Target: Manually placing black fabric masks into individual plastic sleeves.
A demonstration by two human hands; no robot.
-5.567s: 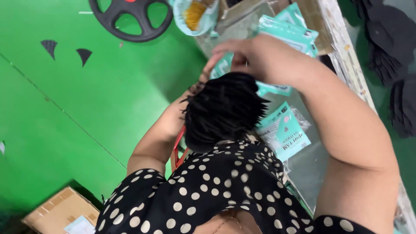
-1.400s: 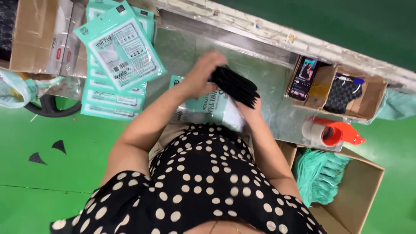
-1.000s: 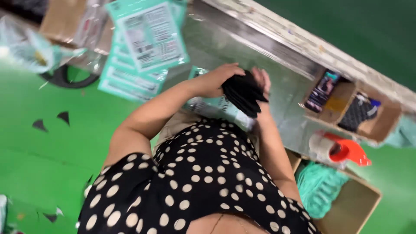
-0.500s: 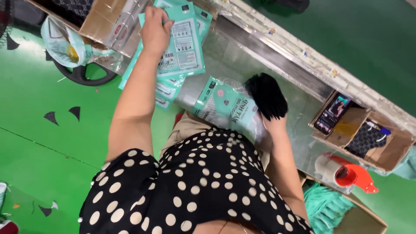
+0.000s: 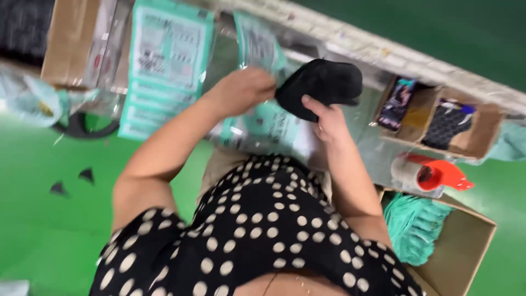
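Note:
My right hand (image 5: 327, 121) grips a folded bundle of black fabric (image 5: 320, 85) above the metal table (image 5: 361, 142). My left hand (image 5: 244, 90) pinches a clear plastic bag with a teal printed card (image 5: 257, 52), right beside the black bundle. The bag's lower part (image 5: 268, 129) hangs down toward my polka-dot dress. The picture is blurred by motion, so the bag's mouth is hard to make out.
A stack of teal printed packets (image 5: 164, 55) lies at the left. A cardboard box (image 5: 68, 41) stands beyond it. Small open boxes (image 5: 438, 123) with dark items sit at the right, next to a red tape dispenser (image 5: 433, 174). A carton of teal cloth (image 5: 422, 230) stands below.
My left hand has come back from the packet stack with a bag and now meets the black bundle in my right hand.

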